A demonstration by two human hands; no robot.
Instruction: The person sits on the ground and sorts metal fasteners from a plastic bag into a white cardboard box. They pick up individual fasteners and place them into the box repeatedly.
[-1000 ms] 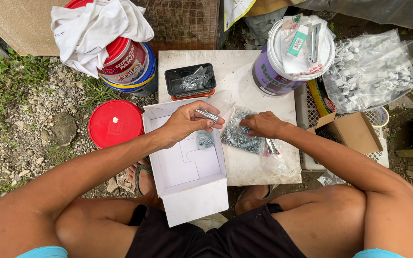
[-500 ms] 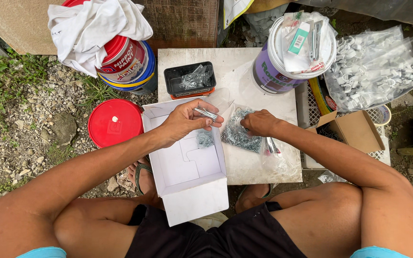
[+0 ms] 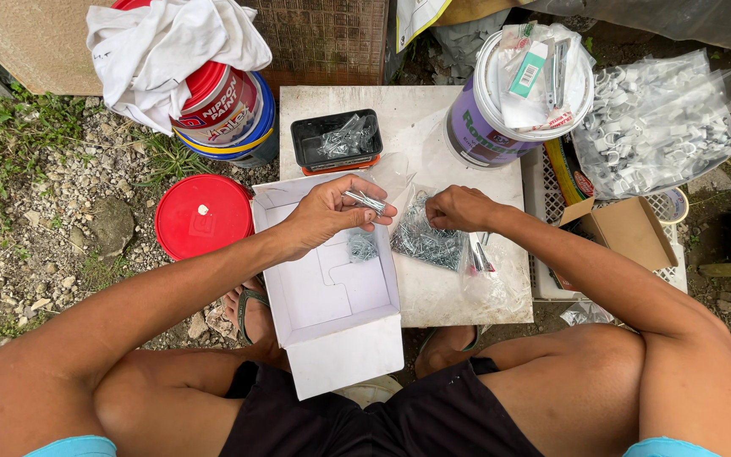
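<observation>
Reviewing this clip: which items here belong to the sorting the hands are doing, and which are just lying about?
In use:
- left hand, holding a bundle of screws
- right hand, picking in the pile of screws
- open white box, a few screws inside

Lying about:
- black tray of metal parts
- red lid
- purple paint bucket
- bag of white clips
- white cloth

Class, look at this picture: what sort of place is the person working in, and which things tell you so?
Probably an outdoor yard used as a makeshift work spot. Gravel and grass lie beside a white board serving as a table, with paint buckets around it and a heap of screws on it.
</observation>
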